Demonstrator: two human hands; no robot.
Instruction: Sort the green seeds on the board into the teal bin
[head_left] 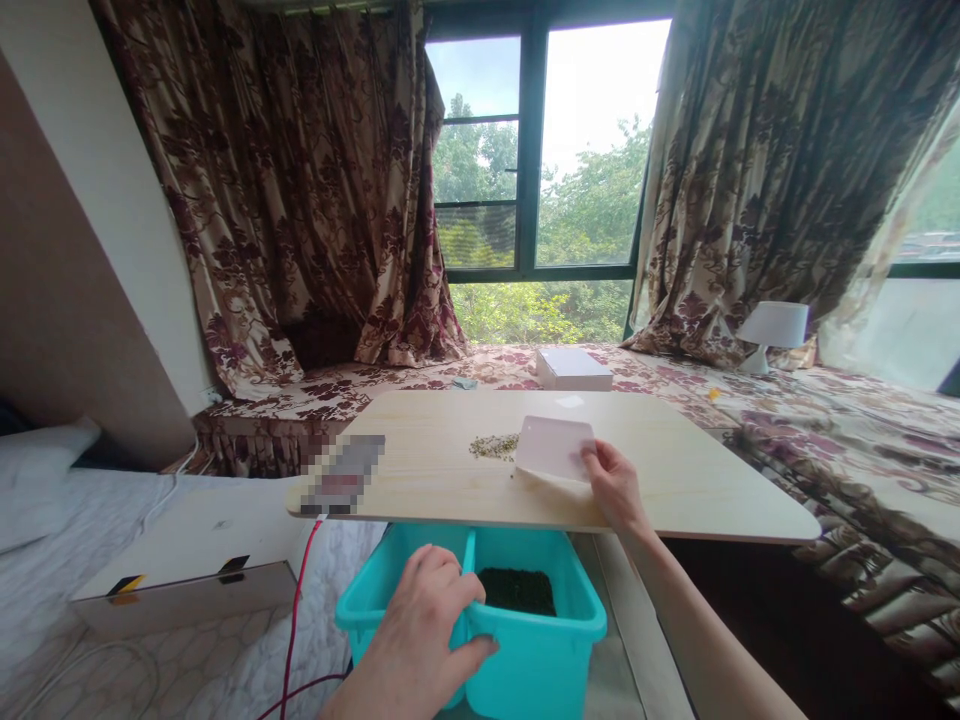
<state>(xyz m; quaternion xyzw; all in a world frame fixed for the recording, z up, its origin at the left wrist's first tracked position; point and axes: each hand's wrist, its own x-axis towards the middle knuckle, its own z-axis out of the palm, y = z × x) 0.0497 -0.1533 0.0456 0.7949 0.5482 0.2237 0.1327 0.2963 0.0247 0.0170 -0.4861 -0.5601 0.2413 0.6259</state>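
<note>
My left hand [425, 630] grips the near rim and middle divider of a turquoise plastic bin [555, 625] held below the table's front edge. The bin's right compartment holds dark crumbs [517, 590]. My right hand [613, 484] pinches the edge of a white flat card [553, 446], which lies tilted on the light wooden tabletop [697, 480]. Just left of the card sits a small pile of greenish crumbs [493, 445].
A blurred object [343, 476] lies on the table's left end. A white box [572, 367] and a white lamp [772, 333] sit on the patterned window seat behind. A flat white box [195, 540] and a red cable [296, 610] lie on the bed at left.
</note>
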